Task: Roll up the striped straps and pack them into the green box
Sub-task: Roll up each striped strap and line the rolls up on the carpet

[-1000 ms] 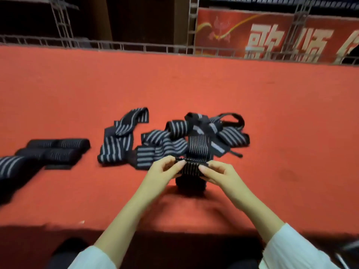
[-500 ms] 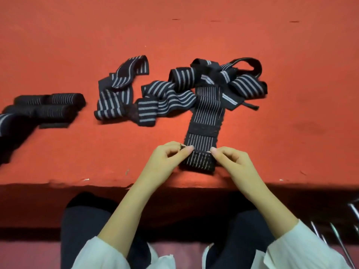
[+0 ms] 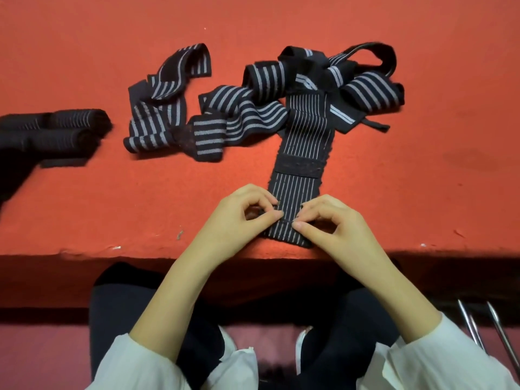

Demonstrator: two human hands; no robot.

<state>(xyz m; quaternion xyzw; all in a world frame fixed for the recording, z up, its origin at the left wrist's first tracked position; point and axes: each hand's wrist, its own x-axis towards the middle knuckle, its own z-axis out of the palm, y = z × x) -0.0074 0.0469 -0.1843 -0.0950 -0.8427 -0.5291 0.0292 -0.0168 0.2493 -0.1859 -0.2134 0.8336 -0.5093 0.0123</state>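
Note:
A black strap with thin white stripes point(image 3: 305, 136) lies flat on the red surface, running from a tangled heap toward me, with a black patch across it. My left hand point(image 3: 242, 218) and my right hand point(image 3: 330, 223) pinch its near end from either side, by the surface's front edge. Behind it lies a heap of loose striped straps point(image 3: 349, 83). More loose striped straps point(image 3: 168, 114) lie to the left. Rolled straps point(image 3: 70, 128) rest at the far left. No green box is in view.
The red surface point(image 3: 422, 178) ends in a front edge just below my hands, with a dark drop beneath it. My legs and white sleeves fill the bottom. Thin metal rods point(image 3: 484, 330) stand at the lower right.
The view has tilted down from the far wall to the surface's front edge. The strap has been drawn toward me and laid out flat; both hands still pinch its near end.

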